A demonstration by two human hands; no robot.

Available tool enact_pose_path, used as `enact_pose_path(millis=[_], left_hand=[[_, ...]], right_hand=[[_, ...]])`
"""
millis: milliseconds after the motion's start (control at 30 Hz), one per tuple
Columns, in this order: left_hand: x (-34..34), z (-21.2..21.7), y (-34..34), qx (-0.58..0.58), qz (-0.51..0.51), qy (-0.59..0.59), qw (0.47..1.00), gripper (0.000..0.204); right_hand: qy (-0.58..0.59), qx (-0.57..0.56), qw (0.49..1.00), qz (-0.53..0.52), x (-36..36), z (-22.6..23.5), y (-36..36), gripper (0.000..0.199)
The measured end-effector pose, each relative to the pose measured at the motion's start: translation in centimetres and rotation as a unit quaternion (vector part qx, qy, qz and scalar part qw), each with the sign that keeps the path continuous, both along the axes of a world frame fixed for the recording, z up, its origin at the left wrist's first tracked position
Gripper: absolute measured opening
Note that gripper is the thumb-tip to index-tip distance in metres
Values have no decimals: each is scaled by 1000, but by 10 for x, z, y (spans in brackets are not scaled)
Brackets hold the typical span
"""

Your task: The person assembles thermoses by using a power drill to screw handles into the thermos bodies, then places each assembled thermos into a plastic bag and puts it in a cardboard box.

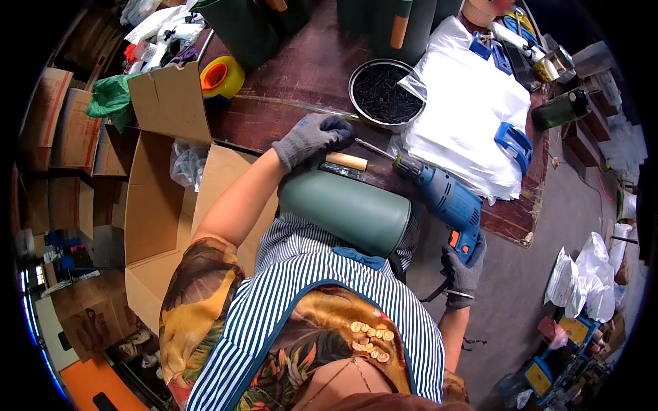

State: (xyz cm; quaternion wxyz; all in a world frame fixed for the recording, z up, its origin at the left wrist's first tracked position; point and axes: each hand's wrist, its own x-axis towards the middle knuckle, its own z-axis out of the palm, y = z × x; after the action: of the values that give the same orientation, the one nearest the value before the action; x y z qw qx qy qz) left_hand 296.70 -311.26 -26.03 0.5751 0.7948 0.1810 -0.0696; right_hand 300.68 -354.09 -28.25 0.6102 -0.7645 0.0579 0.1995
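A blue power drill [449, 198] is in my gloved right hand [465, 264], its fingers wrapped round the grip. The long bit [375, 148] points left toward my gloved left hand [319, 139]. Those left fingers are pinched together at the bit's tip; what they hold, if anything, is hidden. Across my lap lies a dark green cylinder [346, 209] on its side. Just beyond it, a light wooden handle [347, 162] shows close below my left hand. A round metal-rimmed bowl [387, 92] of small black screws stands on the table past the bit.
White sheets or bags [473, 103] lie stacked on the dark red table [301, 75], with a blue tool [514, 146] on top. More green cylinders [240, 31] stand at the far side. A yellow tape roll [233, 79] sits near an open cardboard box [154, 198] at left.
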Motion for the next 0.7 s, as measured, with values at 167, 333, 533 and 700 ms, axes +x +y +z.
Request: enact_pose_path(millis=[167, 333, 533, 700], left_hand=[[9, -16, 5, 8, -30, 22, 999, 26], [9, -19, 2, 24, -31, 0, 999, 26], [0, -23, -5, 150, -30, -86, 984, 24], [8, -25, -1, 83, -49, -29, 995, 24]], right_hand=[[-1, 22, 1000, 3, 0, -3, 0, 83], [11, 22, 1000, 8, 1, -3, -1, 83], [-2, -6, 1000, 8, 0, -4, -1, 84], [14, 45, 997, 53, 6, -3, -9, 73]])
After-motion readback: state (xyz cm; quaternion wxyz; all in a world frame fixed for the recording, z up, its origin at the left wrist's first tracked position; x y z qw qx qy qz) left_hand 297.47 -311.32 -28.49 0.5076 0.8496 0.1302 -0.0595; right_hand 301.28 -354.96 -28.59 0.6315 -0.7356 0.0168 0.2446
